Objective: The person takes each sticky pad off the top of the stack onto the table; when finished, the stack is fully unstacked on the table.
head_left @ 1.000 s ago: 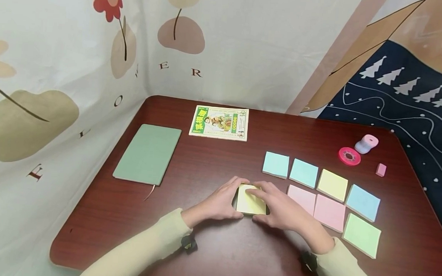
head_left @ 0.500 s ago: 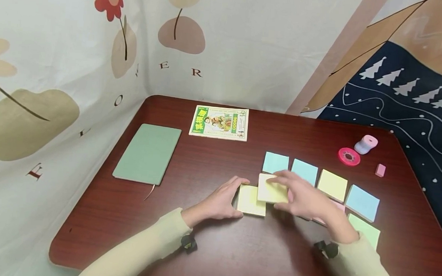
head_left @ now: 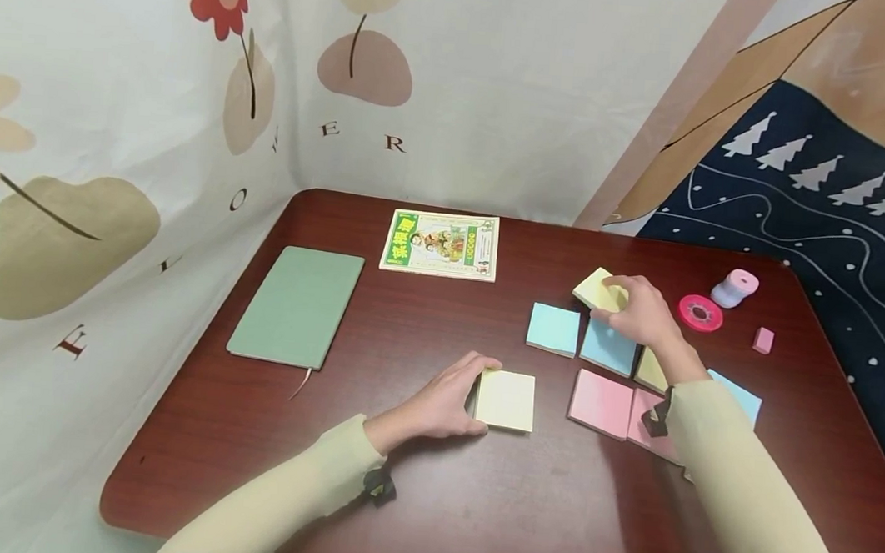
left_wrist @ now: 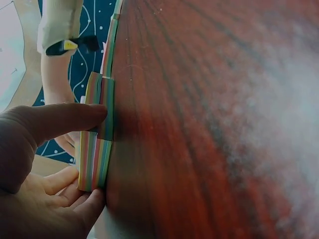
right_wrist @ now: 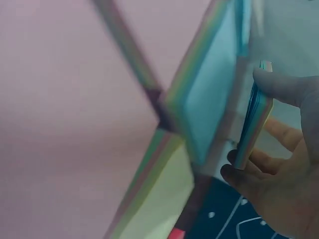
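My left hand [head_left: 439,402] holds a pale-yellow-topped stack of sticky notes [head_left: 507,401] on the table between thumb and fingers. Striped, many-coloured edges of that stack [left_wrist: 94,159] show in the left wrist view. Farther back, my right hand [head_left: 643,316] pinches another yellow-topped sticky note pad [head_left: 595,289], tilted and raised behind the rows of pads. Below it lie a teal pad [head_left: 553,327], a blue pad [head_left: 606,348] and a partly covered yellow pad [head_left: 650,373]. In the nearer row are two pink pads [head_left: 601,402]; my right sleeve hides most of the green one.
A green notebook [head_left: 296,306] lies at the left, and a printed booklet [head_left: 440,243] at the back. Right of my right hand are a red-pink ring [head_left: 700,313], a pink-and-white roll [head_left: 735,288] and a small pink block [head_left: 764,340]. Fabric walls border the table.
My right hand has lifted a yellow-topped pad off the stack and carried it right and away, past the blue pads. My left hand stays in place on the remaining stack.
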The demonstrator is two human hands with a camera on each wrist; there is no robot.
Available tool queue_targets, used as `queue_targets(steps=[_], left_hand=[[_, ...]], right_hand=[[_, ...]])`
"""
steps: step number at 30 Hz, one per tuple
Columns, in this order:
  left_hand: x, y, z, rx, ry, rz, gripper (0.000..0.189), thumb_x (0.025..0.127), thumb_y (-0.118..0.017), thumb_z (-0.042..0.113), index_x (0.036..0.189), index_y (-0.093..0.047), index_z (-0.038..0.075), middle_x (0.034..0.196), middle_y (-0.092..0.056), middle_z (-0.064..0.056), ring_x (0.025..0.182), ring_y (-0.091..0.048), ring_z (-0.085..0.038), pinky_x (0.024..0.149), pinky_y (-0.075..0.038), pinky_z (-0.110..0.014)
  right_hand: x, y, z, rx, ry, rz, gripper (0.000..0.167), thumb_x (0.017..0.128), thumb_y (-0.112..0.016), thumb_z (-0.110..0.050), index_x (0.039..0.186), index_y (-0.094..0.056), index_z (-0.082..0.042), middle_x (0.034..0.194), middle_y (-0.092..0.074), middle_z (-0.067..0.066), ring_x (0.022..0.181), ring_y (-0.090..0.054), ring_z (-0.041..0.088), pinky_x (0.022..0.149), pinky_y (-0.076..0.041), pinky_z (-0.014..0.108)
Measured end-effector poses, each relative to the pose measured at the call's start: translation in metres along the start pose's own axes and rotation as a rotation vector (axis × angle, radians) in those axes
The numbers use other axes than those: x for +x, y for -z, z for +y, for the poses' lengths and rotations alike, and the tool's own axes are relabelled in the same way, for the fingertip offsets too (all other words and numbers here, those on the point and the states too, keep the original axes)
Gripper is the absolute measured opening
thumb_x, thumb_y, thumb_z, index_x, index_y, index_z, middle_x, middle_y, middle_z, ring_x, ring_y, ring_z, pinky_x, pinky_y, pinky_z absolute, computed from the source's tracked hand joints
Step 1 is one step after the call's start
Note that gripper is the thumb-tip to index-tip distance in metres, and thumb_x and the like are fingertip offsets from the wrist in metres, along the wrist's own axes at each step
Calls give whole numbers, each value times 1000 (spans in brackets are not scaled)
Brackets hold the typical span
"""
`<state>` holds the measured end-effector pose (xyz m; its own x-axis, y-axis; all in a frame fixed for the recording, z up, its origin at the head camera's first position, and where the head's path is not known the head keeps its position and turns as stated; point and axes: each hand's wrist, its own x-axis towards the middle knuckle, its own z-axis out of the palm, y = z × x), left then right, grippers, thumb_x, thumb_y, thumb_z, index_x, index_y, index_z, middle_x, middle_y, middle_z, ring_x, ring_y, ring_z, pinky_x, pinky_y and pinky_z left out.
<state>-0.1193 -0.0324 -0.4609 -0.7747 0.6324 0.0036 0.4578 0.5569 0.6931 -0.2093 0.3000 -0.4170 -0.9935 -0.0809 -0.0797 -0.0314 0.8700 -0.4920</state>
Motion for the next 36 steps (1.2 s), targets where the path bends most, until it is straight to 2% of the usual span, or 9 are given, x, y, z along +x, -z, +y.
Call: queue_targets(steps=[6,14,22,27,31,36], left_hand=[[1,1,0,6,-17,0,87,62,-89,9,138,-46,8,126,-51,-2,107,-52,-14,95,-45,-32],[1,1,0,0,-21,3,86,62,-88,9,138,-46,8,127,-51,-1,109,-52,-13,96,-44,-32],[0,0,0,3,-13,-6,86,63,-89,10,138,-46,9,127,-51,-1,108,-51,-13,95,-44,-32],[0,-2,0,-1,-13,-8,86,63,-89,10,138,-46,9,126,-51,0,108,-51,-13,95,-44,-32],[0,-1,0,-1,-17,-5,86,63,-89,10,138,-46,8,127,-51,-1,108,-51,-14,95,-44,-32],[0,1,0,2,-28,0,87,62,-89,10,138,-46,7,127,-51,-1,108,-51,-14,95,-44,-32]], right_hand=[[17,-4,9,7,-20,-59,64,86,-72,-26,139,-48,0,140,-37,31,122,-36,45,100,-32,63],[28,-6,14,25,31,-116,60,85,-71,-19,138,-50,2,142,-35,31,129,-29,46,104,-26,64],[25,-3,12,8,50,-175,60,87,-68,-16,141,-47,3,146,-31,33,132,-25,48,104,-25,66],[19,2,11,14,73,-172,61,90,-67,-18,142,-45,3,149,-27,33,135,-22,49,103,-27,67],[10,2,0,26,170,-149,59,90,-69,-19,140,-47,4,147,-32,32,133,-27,49,103,-28,66],[-16,-10,-33,26,389,-142,54,88,-73,-20,134,-55,3,140,-44,29,130,-38,44,103,-33,60]])
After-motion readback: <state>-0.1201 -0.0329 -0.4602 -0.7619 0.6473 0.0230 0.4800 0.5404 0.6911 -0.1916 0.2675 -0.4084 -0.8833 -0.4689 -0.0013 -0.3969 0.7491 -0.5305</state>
